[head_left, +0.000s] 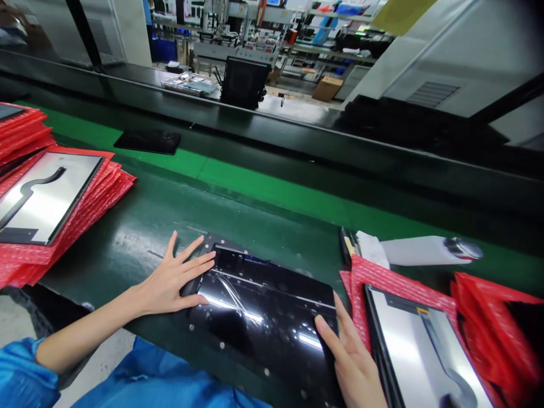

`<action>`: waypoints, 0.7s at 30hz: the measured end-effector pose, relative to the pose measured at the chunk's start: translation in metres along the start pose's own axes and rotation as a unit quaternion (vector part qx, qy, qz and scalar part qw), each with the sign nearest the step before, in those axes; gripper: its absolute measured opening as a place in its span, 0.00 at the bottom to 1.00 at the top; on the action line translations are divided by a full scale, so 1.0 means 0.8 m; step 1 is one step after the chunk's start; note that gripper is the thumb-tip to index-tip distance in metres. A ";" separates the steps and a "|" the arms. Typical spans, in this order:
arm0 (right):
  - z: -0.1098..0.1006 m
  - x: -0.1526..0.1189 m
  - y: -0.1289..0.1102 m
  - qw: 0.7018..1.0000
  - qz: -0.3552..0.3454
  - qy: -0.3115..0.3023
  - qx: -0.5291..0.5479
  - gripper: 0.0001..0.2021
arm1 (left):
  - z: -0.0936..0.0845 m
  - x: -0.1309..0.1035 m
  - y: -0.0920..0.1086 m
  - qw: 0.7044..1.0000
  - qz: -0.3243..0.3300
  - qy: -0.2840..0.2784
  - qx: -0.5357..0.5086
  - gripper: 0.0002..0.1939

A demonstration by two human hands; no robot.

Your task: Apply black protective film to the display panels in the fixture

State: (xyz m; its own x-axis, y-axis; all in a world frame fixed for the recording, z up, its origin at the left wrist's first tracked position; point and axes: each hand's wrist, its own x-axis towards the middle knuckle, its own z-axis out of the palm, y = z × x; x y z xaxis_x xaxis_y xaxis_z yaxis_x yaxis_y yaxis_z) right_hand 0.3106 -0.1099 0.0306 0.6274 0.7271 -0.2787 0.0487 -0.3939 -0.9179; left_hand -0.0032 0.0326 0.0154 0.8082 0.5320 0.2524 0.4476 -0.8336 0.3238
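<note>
Blue smock (157,377) nearest, I grip the glossy panel (272,317) by its edge with my right hand (355,365), left hand (170,279) spread on its corner; uneven pressing could crack it.

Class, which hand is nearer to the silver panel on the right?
Right. The right hand is just left of the silver panel; the left hand is farther off, across the black panel.

Both hands (182,277) touch a glossy black panel (272,317) lying flat, slightly angled, on the green worktable (170,209).
</note>
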 end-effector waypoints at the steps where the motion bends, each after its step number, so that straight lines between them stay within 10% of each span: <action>1: 0.000 0.002 -0.001 1.000 0.003 0.001 -0.002 0.43 | 0.000 0.000 0.000 1.000 0.000 0.001 0.001 0.40; 21: 0.014 -0.006 -0.023 0.998 0.065 0.001 0.024 0.46 | 0.003 -0.002 -0.003 1.000 -0.019 -0.019 -0.016 0.37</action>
State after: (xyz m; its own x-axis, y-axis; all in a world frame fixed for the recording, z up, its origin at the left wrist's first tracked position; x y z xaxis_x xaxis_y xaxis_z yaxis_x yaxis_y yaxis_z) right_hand 0.2979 -0.0995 0.0453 0.6279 0.6707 -0.3949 -0.0701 -0.4566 -0.8869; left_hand -0.0048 0.0332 0.0123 0.8048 0.5571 0.2047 0.4670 -0.8073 0.3609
